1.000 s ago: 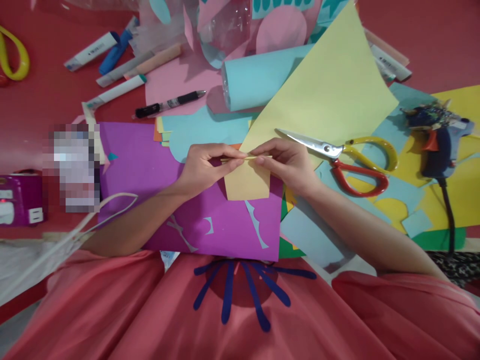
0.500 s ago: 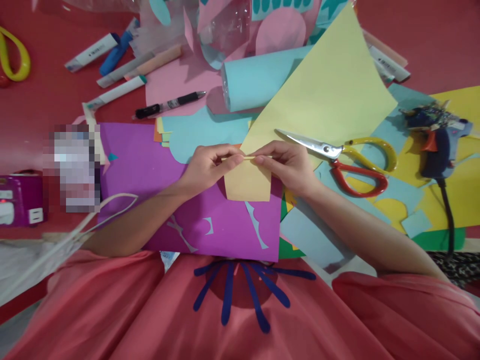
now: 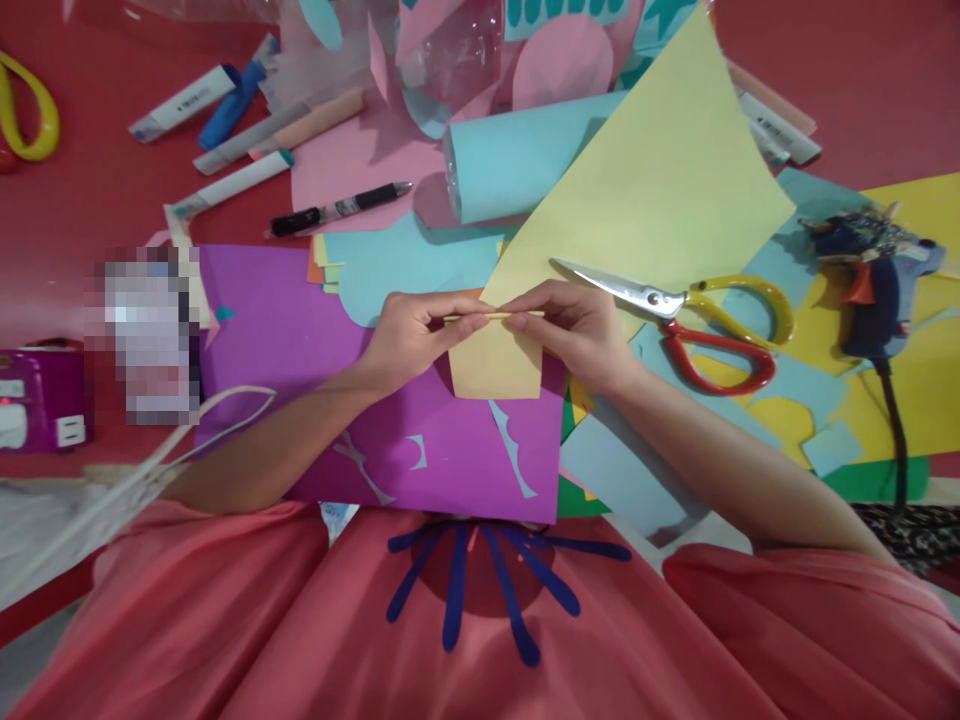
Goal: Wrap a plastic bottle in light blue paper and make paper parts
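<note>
A small pale yellow paper piece (image 3: 496,362) hangs between my hands, its top edge folded into a narrow strip. My left hand (image 3: 420,335) pinches that edge on the left, thumb in front and fingers behind. On the right, my right hand (image 3: 574,330) pinches the same edge, its fingertips close to those of the left. Below the piece lies a purple sheet (image 3: 285,340) with thin light-blue scraps (image 3: 514,450) on it. Just right of my right hand, scissors (image 3: 675,310) with yellow and red handles rest slightly open on a large pale yellow sheet (image 3: 645,180).
A light-blue wrapped cylinder (image 3: 525,160) lies behind my hands. A black pen (image 3: 341,209) and several markers (image 3: 187,102) lie at the back left. On the right, a glue gun (image 3: 885,290) with its cord rests on yellow paper (image 3: 930,350). A purple box (image 3: 45,400) sits far left.
The lower edge of the small yellow piece has risen very slightly. Both hands keep nearly the same place and grip.
</note>
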`<action>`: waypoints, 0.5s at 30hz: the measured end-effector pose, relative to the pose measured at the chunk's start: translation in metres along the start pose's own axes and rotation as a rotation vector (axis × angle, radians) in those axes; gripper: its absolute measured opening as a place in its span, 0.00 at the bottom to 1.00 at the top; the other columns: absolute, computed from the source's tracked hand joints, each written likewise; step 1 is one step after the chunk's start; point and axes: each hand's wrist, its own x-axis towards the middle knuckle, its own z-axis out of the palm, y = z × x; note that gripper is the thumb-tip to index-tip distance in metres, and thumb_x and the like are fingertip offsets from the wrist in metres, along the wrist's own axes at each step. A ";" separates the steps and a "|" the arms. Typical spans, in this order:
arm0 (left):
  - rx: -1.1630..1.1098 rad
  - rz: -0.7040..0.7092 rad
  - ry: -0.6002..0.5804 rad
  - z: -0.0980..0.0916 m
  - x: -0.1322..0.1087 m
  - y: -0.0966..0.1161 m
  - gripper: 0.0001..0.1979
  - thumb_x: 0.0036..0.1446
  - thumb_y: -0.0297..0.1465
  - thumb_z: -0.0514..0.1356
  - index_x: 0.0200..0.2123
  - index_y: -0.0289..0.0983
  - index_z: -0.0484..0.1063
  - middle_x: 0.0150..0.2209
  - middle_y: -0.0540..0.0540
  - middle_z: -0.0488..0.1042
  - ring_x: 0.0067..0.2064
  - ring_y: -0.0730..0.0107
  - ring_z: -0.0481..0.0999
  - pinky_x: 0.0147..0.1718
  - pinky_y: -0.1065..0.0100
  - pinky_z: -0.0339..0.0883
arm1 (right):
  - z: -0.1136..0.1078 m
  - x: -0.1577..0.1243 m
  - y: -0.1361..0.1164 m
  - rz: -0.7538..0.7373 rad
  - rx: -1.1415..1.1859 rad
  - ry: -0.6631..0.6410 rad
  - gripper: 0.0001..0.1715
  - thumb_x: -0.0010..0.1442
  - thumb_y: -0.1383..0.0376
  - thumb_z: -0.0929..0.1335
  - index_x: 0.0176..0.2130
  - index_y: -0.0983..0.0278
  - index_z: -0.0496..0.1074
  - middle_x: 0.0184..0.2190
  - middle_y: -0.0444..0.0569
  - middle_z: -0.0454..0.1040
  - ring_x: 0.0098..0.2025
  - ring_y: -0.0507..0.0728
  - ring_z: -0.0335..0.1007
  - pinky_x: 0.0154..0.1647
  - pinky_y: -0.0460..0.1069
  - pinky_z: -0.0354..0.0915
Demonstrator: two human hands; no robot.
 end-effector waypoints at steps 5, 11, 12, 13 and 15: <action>-0.011 -0.007 0.003 0.001 0.000 -0.001 0.19 0.55 0.48 0.62 0.37 0.39 0.82 0.34 0.46 0.82 0.32 0.71 0.77 0.28 0.72 0.66 | 0.000 0.000 0.002 -0.001 0.011 -0.007 0.03 0.54 0.64 0.73 0.32 0.61 0.78 0.29 0.44 0.79 0.30 0.51 0.71 0.31 0.48 0.68; -0.020 -0.004 0.020 0.001 0.000 0.001 0.17 0.55 0.46 0.63 0.37 0.39 0.82 0.36 0.46 0.82 0.36 0.69 0.79 0.34 0.71 0.70 | 0.000 0.000 0.004 -0.015 0.029 -0.016 0.02 0.54 0.67 0.72 0.32 0.60 0.78 0.30 0.45 0.78 0.33 0.52 0.73 0.35 0.49 0.70; -0.025 -0.001 0.018 0.001 0.000 0.001 0.18 0.55 0.46 0.63 0.37 0.38 0.82 0.36 0.45 0.82 0.36 0.69 0.79 0.35 0.72 0.70 | 0.000 0.000 0.004 -0.015 0.027 -0.014 0.03 0.54 0.67 0.72 0.32 0.60 0.78 0.30 0.45 0.78 0.33 0.52 0.73 0.35 0.49 0.71; -0.031 0.004 0.015 0.001 -0.001 0.001 0.19 0.55 0.47 0.62 0.38 0.38 0.81 0.37 0.45 0.82 0.36 0.70 0.79 0.34 0.72 0.70 | 0.001 0.000 0.003 -0.013 0.028 -0.008 0.03 0.54 0.67 0.72 0.32 0.60 0.78 0.30 0.44 0.78 0.33 0.52 0.73 0.35 0.49 0.71; -0.034 0.007 0.009 0.000 -0.001 0.001 0.22 0.57 0.49 0.60 0.41 0.37 0.81 0.39 0.43 0.82 0.35 0.71 0.79 0.32 0.72 0.69 | 0.001 -0.001 0.002 -0.016 0.039 0.008 0.03 0.53 0.67 0.72 0.31 0.60 0.78 0.30 0.44 0.79 0.32 0.52 0.73 0.35 0.49 0.71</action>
